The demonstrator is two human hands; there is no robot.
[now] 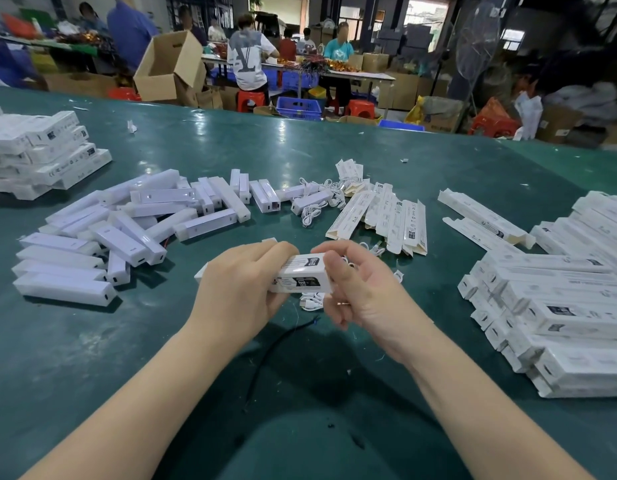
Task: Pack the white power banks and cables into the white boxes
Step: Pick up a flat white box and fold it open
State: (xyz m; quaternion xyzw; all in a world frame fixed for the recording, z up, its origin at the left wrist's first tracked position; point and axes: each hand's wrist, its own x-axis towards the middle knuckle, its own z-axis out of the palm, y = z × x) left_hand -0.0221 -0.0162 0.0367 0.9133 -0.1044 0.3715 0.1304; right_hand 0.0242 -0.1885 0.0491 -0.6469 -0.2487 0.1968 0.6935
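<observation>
Near the middle of the green bench (334, 143), toward its near edge, the left hand (241, 289) and right hand (355, 289) both grip one white box (301, 273), fingers curled round its ends. A black wire (275, 344) lies under the wrists. Loose power banks (127, 223) are heaped left, too many to count; white cables (317, 206) and flat boxes (386, 213) lie beyond; packed boxes (556, 299) are stacked at the right edge.

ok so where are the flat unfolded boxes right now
In the head view the flat boxes lie fanned on the green table, right of centre, beyond the right hand, with loose cables to their left.
</observation>
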